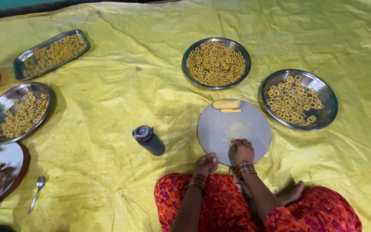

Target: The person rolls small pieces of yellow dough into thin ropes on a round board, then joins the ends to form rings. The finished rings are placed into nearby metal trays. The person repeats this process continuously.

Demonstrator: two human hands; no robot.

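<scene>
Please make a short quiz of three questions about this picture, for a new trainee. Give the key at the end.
1. True or false: the right hand rests on the round grey board.
2. How many round steel plates of dough rings lie on the yellow sheet? A) two B) three C) five
3. Fill in: the blue bottle lies to the ____ of the board, as the camera sees it.

Key
1. True; its fingers press a thin dough strand, and the left hand is at the board's near edge.
2. B; a rectangular steel tray also holds rings.
3. left
</scene>
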